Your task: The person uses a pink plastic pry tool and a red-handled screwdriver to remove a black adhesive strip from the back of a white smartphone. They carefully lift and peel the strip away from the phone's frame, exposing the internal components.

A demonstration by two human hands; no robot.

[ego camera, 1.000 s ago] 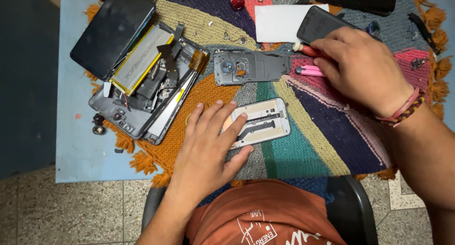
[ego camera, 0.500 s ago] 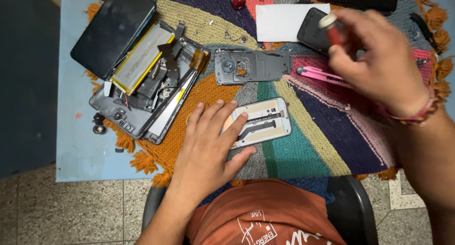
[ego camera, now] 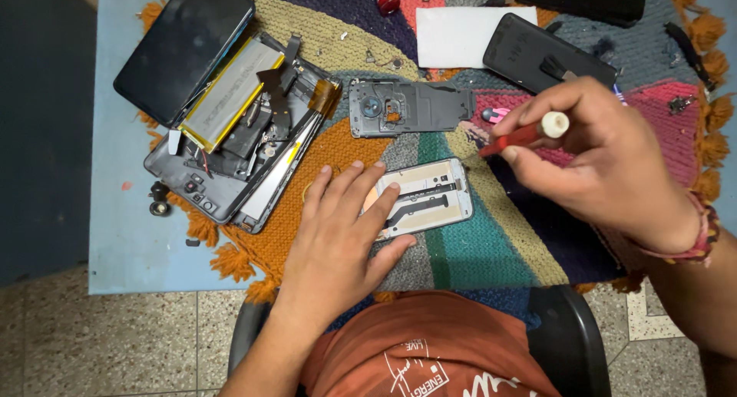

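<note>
1. My left hand (ego camera: 342, 232) lies flat, fingers spread and released, pressing the left end of the pale phone frame (ego camera: 424, 197) onto the woven mat (ego camera: 491, 243); the frame sits mid-mat, just before my body.
2. My right hand (ego camera: 606, 167) is clenched around a red screwdriver (ego camera: 522, 136), tip aimed left and hovering above the mat, near the frame's right end.
3. As I judge it, the tip could skid off and score the frame's thin strip if the left palm slackens; loose screws on the mat could scatter.
4. Room is tight: the grey inner cover (ego camera: 407, 107) lies just beyond the frame, the opened phone with its battery (ego camera: 230, 136) to the left, a black case (ego camera: 545, 55) beyond the right hand; the table's blue edge (ego camera: 130, 266) is near on the left.
</note>
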